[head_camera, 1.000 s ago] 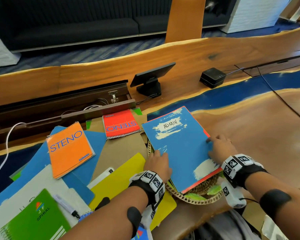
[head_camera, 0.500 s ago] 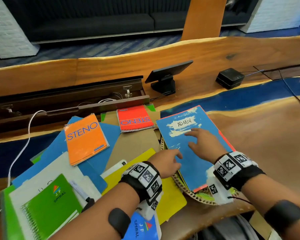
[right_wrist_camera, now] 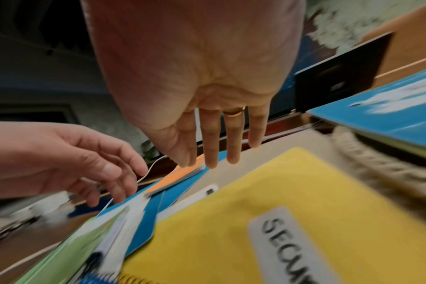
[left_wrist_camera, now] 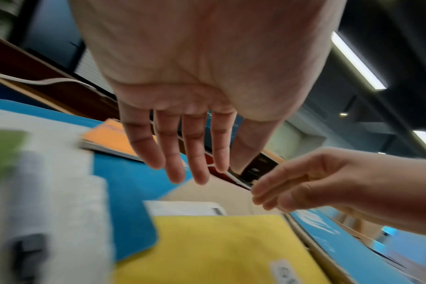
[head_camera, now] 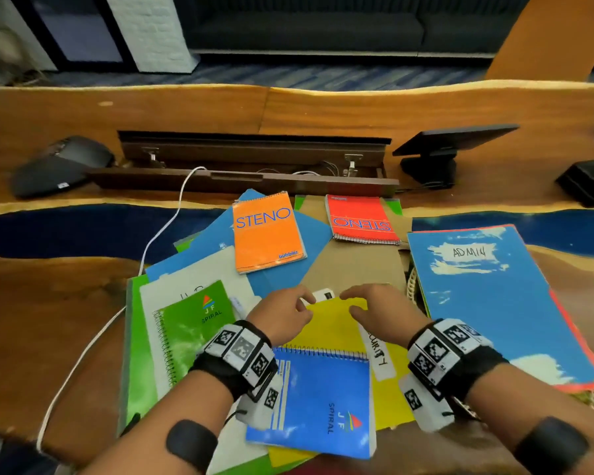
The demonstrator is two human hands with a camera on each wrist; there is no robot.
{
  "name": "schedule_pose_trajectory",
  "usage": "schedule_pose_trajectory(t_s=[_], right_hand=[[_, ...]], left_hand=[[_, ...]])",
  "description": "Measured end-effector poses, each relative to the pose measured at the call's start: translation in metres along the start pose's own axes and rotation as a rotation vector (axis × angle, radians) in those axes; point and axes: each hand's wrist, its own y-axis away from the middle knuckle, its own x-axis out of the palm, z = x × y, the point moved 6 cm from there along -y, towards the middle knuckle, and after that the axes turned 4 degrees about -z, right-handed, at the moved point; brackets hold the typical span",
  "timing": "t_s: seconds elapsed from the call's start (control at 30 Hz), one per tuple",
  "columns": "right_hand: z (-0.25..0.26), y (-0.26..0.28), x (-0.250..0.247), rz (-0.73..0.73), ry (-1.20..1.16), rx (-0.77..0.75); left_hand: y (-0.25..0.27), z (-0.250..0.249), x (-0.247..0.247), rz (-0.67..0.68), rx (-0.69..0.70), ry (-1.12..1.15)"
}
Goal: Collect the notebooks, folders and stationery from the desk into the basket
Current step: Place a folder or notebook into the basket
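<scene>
My left hand (head_camera: 297, 305) and right hand (head_camera: 355, 299) hover side by side over the far edge of a yellow folder (head_camera: 333, 329) labelled SECURITY. Both have straight fingers and hold nothing, as the left wrist view (left_wrist_camera: 190, 169) and the right wrist view (right_wrist_camera: 214, 155) confirm. A small white item (head_camera: 323, 295) lies between the fingertips. A blue ADMIN folder (head_camera: 487, 303) lies across the woven basket (head_camera: 409, 279) at the right. An orange STENO pad (head_camera: 266, 231), a red STENO pad (head_camera: 360, 219), a green spiral notebook (head_camera: 192, 323) and a blue spiral notebook (head_camera: 323, 402) lie on the pile.
Blue (head_camera: 288, 279), white (head_camera: 199, 272), green (head_camera: 134, 337) and brown (head_camera: 354, 265) folders overlap under the pads. A white cable (head_camera: 158, 234) runs from the open cable trough (head_camera: 254, 162). A black tablet stand (head_camera: 439, 156) and a black box (head_camera: 587, 181) sit at the back right.
Both hands have come off the blue ADMIN folder on the basket and moved left over the yellow folder. My view has swung left, so the pile is now central.
</scene>
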Motion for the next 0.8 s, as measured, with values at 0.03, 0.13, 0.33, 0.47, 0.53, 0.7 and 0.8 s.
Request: schedule_pose_trajectory(t_s=[0.03,0.13,0.33,0.47,0.53,0.7,0.8], right_hand=[[0.011,-0.003,0.006,0.026,0.018,-0.028],[0.038,-0.013,0.025,0.074,0.075,-0.108],[0.080,-0.025,0.056,0.149,0.180,-0.223],[0.093,-0.033,0.070,0.217,0.240,-0.238],[0.097,-0.038,0.076,0.232,0.261,-0.237],[0.105,-0.047,0.087,0.243,0.324,-0.228],[0.108,-0.051,0.092,0.250,0.376,-0.233]], left_hand=[[0.004,0.014,-0.007,-0.039,-0.029,0.017],[0.016,0.055,-0.028,-0.173,-0.118,0.040],[0.044,0.142,-0.053,-0.367,-0.351,0.057],[0.065,0.191,-0.055,-0.434,-0.546,-0.009],[0.072,0.207,-0.055,-0.456,-0.612,-0.033],[0.079,0.231,-0.049,-0.450,-0.764,0.016],[0.080,0.238,-0.045,-0.459,-0.817,0.060]])
